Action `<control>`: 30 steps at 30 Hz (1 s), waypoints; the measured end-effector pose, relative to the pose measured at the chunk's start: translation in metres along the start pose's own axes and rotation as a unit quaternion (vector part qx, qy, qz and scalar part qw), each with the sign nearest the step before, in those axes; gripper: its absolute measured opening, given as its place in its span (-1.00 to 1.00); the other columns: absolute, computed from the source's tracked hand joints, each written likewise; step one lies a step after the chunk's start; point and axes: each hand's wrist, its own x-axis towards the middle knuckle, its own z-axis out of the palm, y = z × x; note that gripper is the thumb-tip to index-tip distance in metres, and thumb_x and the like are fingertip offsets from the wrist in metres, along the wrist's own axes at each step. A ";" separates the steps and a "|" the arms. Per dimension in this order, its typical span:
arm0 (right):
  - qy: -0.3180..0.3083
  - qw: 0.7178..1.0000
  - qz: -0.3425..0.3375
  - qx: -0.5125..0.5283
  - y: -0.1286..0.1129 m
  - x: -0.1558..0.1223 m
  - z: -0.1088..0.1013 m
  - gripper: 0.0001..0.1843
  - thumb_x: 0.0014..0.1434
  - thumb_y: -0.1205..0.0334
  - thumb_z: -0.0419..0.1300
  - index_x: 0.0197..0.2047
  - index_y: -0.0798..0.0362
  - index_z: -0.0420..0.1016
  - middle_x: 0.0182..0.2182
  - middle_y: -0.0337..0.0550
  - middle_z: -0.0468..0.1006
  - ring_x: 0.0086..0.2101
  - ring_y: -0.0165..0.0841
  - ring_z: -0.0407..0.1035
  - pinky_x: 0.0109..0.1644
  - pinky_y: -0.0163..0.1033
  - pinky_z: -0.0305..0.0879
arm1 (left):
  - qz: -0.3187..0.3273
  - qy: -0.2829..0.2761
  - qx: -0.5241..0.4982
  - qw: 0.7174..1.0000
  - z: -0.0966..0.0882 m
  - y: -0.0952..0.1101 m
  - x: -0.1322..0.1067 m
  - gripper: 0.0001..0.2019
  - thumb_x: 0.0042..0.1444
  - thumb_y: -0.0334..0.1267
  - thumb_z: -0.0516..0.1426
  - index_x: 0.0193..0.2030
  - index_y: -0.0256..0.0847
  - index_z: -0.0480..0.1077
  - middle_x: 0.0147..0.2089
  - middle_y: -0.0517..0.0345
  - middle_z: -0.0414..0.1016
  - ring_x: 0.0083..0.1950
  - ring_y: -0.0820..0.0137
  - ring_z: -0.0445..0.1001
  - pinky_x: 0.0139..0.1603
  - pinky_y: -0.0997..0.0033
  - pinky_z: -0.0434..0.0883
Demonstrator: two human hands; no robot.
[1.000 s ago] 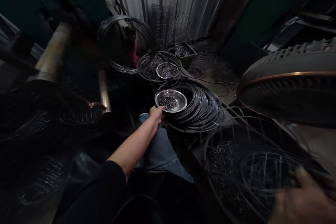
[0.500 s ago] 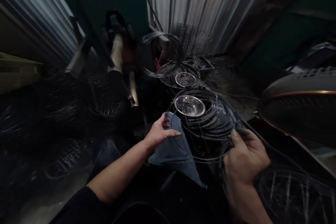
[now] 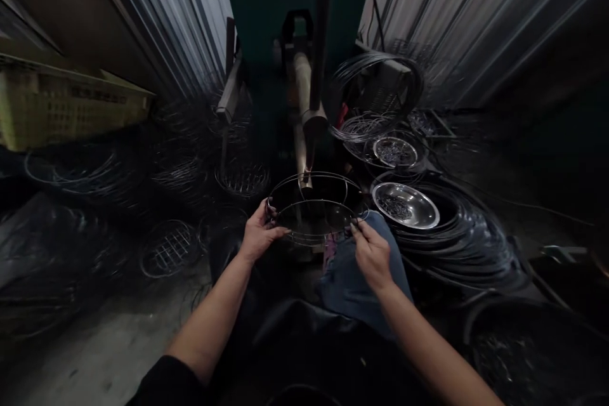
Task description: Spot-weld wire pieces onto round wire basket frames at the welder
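A round wire frame (image 3: 316,212) made of thin dark rings and cross wires is held level in front of me. My left hand (image 3: 259,236) grips its left rim with closed fingers. My right hand (image 3: 372,252) pinches its right rim. The frame sits just under the tip of a vertical metal rod (image 3: 310,133) on a green machine (image 3: 295,19). My knee in blue jeans (image 3: 352,285) lies below the right hand.
A steel bowl of small wire pieces (image 3: 405,205) rests on a stack of black wire rings (image 3: 457,235) at the right; a second bowl (image 3: 394,151) is behind it. Finished wire baskets (image 3: 171,247) pile up at the left. A yellow crate (image 3: 61,104) stands far left.
My view has swung left from the bowls to the machine. My right hand brought the wire frame over, my left hand left the bowl and took the frame's other side.
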 end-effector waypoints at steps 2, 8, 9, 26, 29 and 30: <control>-0.009 1.000 -0.004 -0.014 0.001 0.006 0.007 -0.52 0.04 -0.09 0.20 -0.13 0.10 0.59 -0.13 0.00 0.61 -0.07 -0.16 0.46 0.13 0.01 0.29 | -0.001 0.006 -0.010 1.000 -0.001 -0.002 0.007 -0.11 -0.53 -0.47 0.42 0.11 -0.11 0.37 -0.18 0.23 0.36 -0.14 0.48 0.35 -0.14 0.55 0.34; -0.040 0.998 -0.004 -0.039 0.003 0.017 0.014 -0.55 0.06 -0.06 0.17 -0.15 0.13 0.57 -0.17 0.01 0.61 -0.13 -0.18 0.45 0.08 -0.03 0.30 | 0.001 0.007 -0.020 1.000 -0.003 -0.013 0.022 -0.10 -0.53 -0.45 0.43 0.13 -0.17 0.37 -0.21 0.23 0.36 -0.16 0.47 0.36 -0.21 0.57 0.35; -0.043 0.998 -0.005 -0.043 0.001 0.018 0.014 -0.56 0.06 -0.05 0.17 -0.16 0.12 0.56 -0.19 -0.01 0.61 -0.15 -0.19 0.45 0.06 -0.05 0.30 | 0.004 0.006 -0.020 1.000 -0.003 -0.014 0.023 -0.11 -0.52 -0.45 0.43 0.13 -0.18 0.37 -0.21 0.22 0.37 -0.16 0.47 0.37 -0.21 0.56 0.35; -0.049 0.980 0.151 0.121 -0.113 0.100 0.044 -0.89 -0.10 0.39 0.29 -0.52 0.16 0.41 -0.74 -0.29 0.37 -0.78 -0.47 0.24 -0.77 -0.42 0.13 | -0.087 0.068 -0.050 0.993 0.023 0.056 0.015 -0.19 -0.25 -0.23 0.38 0.23 -0.01 0.26 0.08 0.06 0.34 -0.14 0.38 0.46 -0.34 0.47 0.39; -0.078 0.984 0.128 0.101 -0.114 0.112 0.050 -0.89 -0.08 0.41 0.29 -0.53 0.13 0.41 -0.70 -0.28 0.40 -0.72 -0.45 0.30 -0.73 -0.41 0.18 | -0.101 0.081 -0.090 0.987 0.029 0.062 0.017 -0.18 -0.24 -0.36 0.34 0.24 -0.02 0.20 -0.01 0.08 0.35 -0.23 0.45 0.44 -0.32 0.43 0.43; -0.082 0.988 0.093 0.087 -0.109 0.115 0.049 -0.91 -0.08 0.39 0.30 -0.50 0.11 0.43 -0.67 -0.27 0.43 -0.68 -0.42 0.34 -0.70 -0.40 0.21 | -0.101 0.093 -0.098 0.986 0.030 0.062 0.018 -0.22 -0.23 -0.37 0.33 0.21 -0.06 0.23 -0.07 0.10 0.36 -0.26 0.47 0.43 -0.33 0.45 0.42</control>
